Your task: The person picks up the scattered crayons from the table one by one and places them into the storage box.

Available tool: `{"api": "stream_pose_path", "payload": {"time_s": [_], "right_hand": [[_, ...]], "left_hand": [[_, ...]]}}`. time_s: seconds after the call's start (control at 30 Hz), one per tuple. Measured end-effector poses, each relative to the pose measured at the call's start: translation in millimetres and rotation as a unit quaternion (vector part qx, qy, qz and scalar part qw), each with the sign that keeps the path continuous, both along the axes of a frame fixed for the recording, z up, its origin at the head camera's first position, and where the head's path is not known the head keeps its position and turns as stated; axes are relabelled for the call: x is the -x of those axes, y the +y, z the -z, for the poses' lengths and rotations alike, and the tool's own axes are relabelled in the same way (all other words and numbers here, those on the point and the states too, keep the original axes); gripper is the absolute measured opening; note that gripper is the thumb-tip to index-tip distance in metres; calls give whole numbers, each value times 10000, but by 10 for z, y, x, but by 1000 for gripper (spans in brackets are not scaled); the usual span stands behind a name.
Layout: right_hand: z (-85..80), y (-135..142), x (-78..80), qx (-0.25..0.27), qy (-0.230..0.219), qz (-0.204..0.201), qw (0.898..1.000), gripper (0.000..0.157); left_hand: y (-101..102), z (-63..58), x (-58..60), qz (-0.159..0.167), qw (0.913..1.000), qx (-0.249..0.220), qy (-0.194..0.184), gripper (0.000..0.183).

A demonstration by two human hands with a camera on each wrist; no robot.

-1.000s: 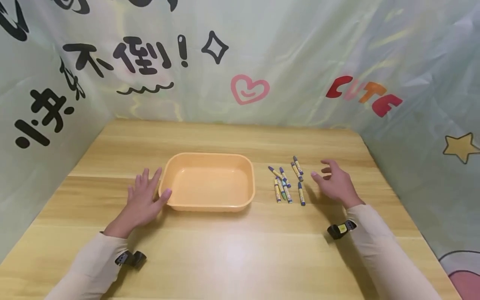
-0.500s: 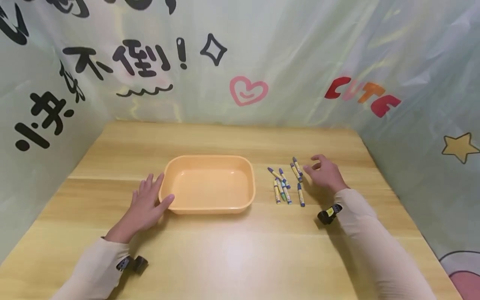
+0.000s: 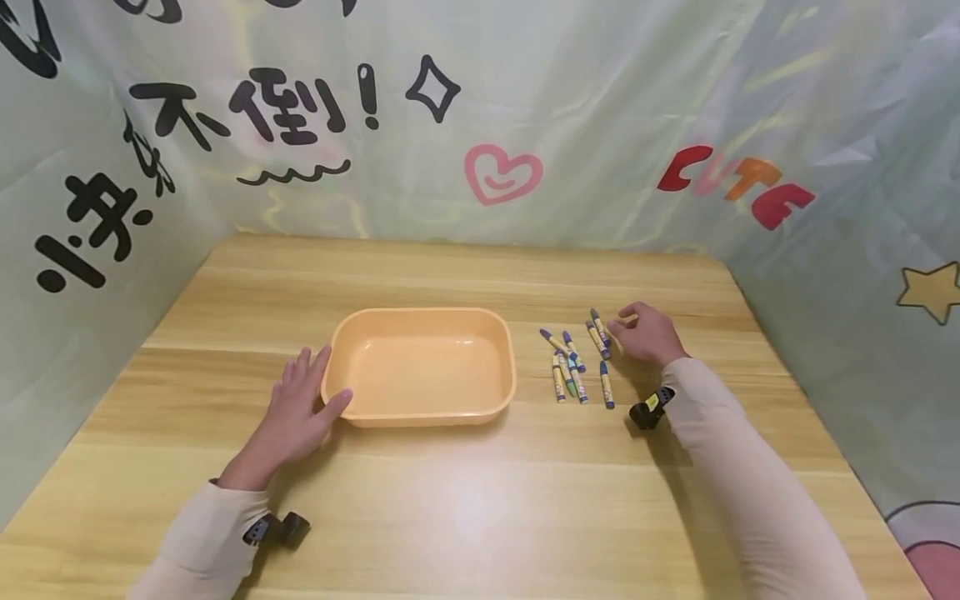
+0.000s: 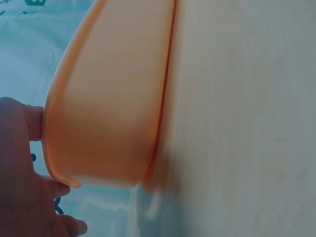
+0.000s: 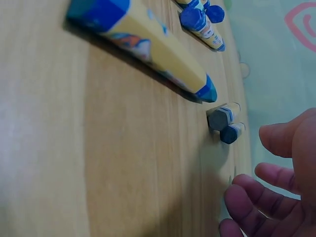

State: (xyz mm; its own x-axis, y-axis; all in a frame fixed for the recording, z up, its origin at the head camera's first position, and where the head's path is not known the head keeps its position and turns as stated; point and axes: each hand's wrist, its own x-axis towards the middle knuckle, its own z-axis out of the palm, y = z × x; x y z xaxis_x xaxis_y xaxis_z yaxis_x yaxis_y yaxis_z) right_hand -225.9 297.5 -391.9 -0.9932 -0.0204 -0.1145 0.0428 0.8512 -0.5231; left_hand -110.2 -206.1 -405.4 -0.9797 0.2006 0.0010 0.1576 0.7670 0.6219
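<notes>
R grip point(image 3: 648, 335) agape nr 2 crayons point(image 3: 600, 327), L grip point(image 3: 297, 413) splayed against tray point(image 3: 422, 419), other crayons point(image 3: 578, 386) btwn.

On the pale sheet point(image 3: 592, 92), above the table's point(image 3: 465, 492) left back corner, the black characters "不倒!" point(image 3: 285, 104) can be read. Above the right back corner stands the word "CUTE" point(image 3: 750, 177), in red, pink and orange letters. Slanted black writing point(image 3: 105, 212) beyond the left edge I cannot read surely. The print on the crayons point(image 5: 160, 49) is not readable.
</notes>
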Motion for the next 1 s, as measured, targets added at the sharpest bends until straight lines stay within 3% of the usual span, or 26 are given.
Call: {"api": "stream_pose_path", "payload": {"time_s": [0.37, 0.77, 1.0], "right_hand": [[99, -38, 112, -191, 115, -32, 9997, 33], [81, -114, 106, -357, 200, -71, 9991, 32], [45, -154, 116, -357, 0, -9, 9994, 34]], "left_hand": [[35, 40, -12, -6, 9988, -466, 144, 76], [56, 106, 6, -60, 9975, -707, 51, 75], [36, 120, 11, -97, 9957, -925, -27, 74]]}}
